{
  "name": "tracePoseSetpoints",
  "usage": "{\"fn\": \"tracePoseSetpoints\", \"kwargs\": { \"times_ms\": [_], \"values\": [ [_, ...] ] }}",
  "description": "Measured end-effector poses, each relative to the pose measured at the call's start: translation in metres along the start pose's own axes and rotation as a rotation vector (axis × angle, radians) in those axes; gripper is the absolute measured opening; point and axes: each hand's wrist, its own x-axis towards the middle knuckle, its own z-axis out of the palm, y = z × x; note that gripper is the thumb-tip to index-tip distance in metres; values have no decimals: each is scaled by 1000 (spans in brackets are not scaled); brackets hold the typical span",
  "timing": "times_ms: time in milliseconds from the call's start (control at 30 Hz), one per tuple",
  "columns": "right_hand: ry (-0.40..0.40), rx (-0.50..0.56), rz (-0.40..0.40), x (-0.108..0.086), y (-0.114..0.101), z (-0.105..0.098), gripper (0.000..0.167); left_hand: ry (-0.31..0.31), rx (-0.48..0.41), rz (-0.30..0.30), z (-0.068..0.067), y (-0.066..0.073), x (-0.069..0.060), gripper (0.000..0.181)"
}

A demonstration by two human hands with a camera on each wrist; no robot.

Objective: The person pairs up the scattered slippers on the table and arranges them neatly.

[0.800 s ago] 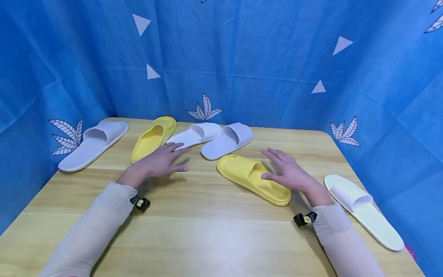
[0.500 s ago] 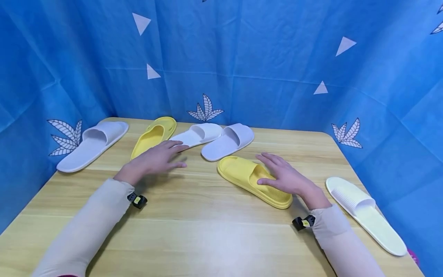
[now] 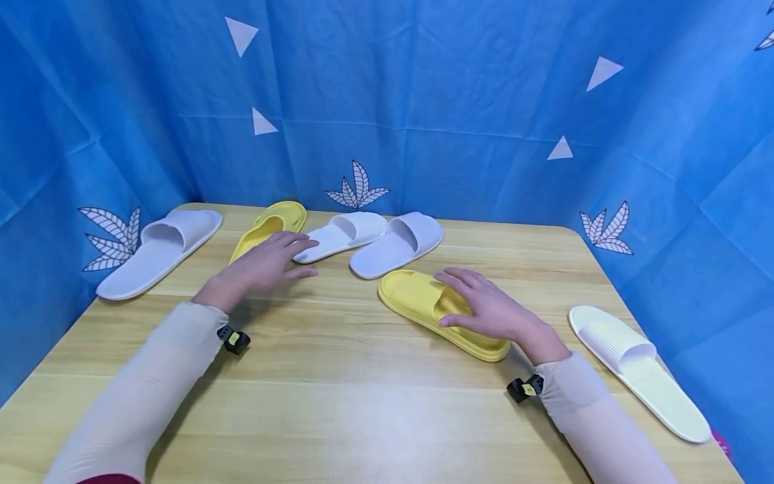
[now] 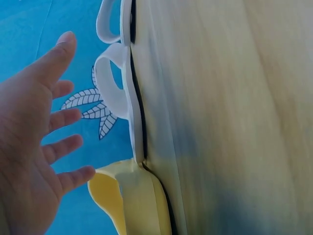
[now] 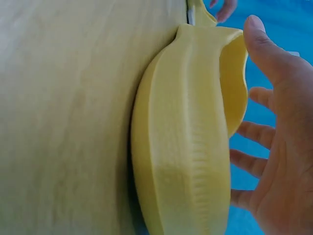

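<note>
My left hand (image 3: 261, 266) hovers with spread fingers over the near end of a yellow slipper (image 3: 283, 214) at the back left, part of which it hides. In the left wrist view the left hand (image 4: 39, 127) holds nothing. Over the heel half of another yellow slipper (image 3: 414, 292), right of centre, is my right hand (image 3: 492, 308), its fingers apart. The right wrist view shows the right hand (image 5: 279, 142) beside that yellow slipper (image 5: 181, 142), gripping nothing; whether the fingertips touch it, I cannot tell.
Two whitish slippers (image 3: 363, 228) (image 3: 396, 247) lie together at the back middle. A pale lilac slipper (image 3: 158, 259) is at the far left, a cream slipper (image 3: 650, 383) at the right edge. Blue curtains (image 3: 471, 94) stand behind and beside the wooden table (image 3: 338, 403).
My left hand has moved left and slightly away from me, nearer the back-left yellow slipper. The right hand has shifted left over the other yellow slipper. The slippers lie as before.
</note>
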Motion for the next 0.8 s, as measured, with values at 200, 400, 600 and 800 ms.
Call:
{"fn": "tracePoseSetpoints", "kwargs": {
  "times_ms": [200,400,600,800],
  "values": [
    [-15,-43,-40,5,-1,6,81,34,22,20,-2,-9,1,67],
    [-26,-72,-73,8,-6,9,75,54,46,23,-5,-16,3,58],
    [-61,-111,-74,9,-10,8,70,57,80,24,-9,-23,9,55],
    [-65,-151,-100,11,-11,8,66,17,94,-22,-14,-27,14,56]
  ]
}}
